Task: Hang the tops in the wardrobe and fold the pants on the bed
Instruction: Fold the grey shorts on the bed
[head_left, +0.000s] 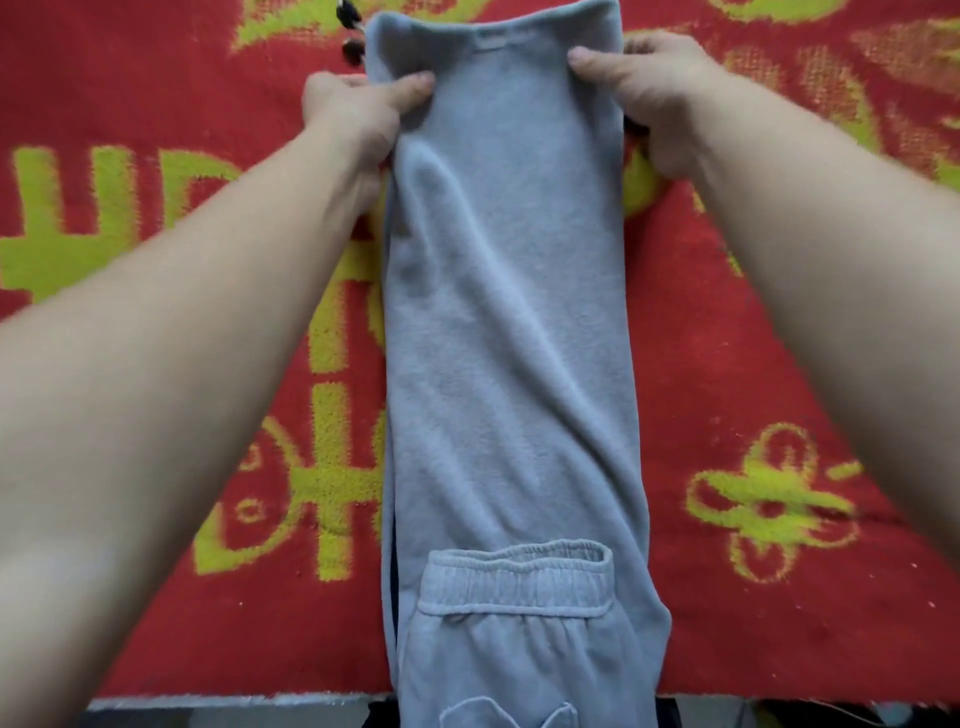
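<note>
Left hand (358, 111) and right hand (662, 93), arms extended, each pinch one side edge of the grey pants (509, 312) near the far end, with thumbs on top and fingers under the cloth. Red fleecy blanket (156, 104) has yellow-green woven motifs; its characters are not legible. The pants lie lengthwise on it as a long strip of soft brushed fabric. Gathered elastic band (519, 566) at near end. Small sewn tag (491, 40) at far end, unreadable.
</note>
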